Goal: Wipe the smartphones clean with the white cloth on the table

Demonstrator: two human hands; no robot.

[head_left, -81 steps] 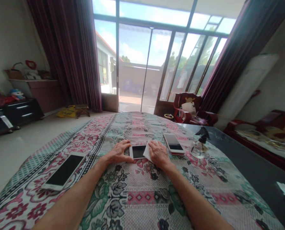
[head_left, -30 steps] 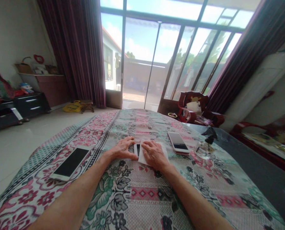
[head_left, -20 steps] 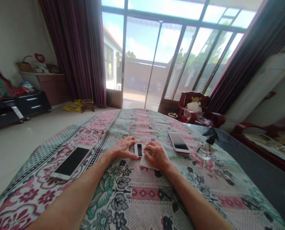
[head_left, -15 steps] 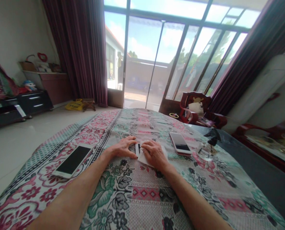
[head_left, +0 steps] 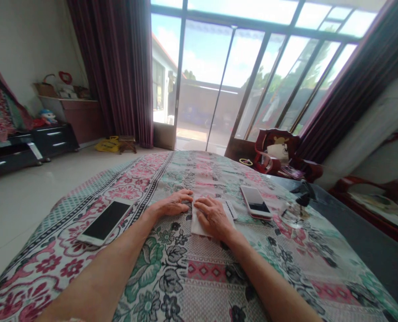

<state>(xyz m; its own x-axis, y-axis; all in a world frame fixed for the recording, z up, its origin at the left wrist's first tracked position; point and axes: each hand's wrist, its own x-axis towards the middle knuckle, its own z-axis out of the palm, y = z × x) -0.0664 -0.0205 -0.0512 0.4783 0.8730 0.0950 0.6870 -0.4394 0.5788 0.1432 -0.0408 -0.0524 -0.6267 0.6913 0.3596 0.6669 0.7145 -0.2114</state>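
Observation:
On the patterned tablecloth, my right hand presses down with bent fingers on a white cloth or tissue. A flat, pale phone-like object lies under it; its right end, with a dark strip, sticks out past my hand, and the rest is hidden. Close by the cloth's left edge, my left hand rests with thumb and fingers apart; whether its fingertips touch the object I cannot tell. A white phone lies to the right, and another white phone with a black screen lies left of my left forearm.
A clear glass dish with something dark in it stands right of the phones. The patterned tablecloth covers the table, with a dark surface along its right. Beyond are a carved red chair, purple curtains and glass doors.
My right hand and the cloth have slid a little left, covering the object's left end and baring its right end. My left hand's thumb has drawn back slightly. The view has shifted slightly.

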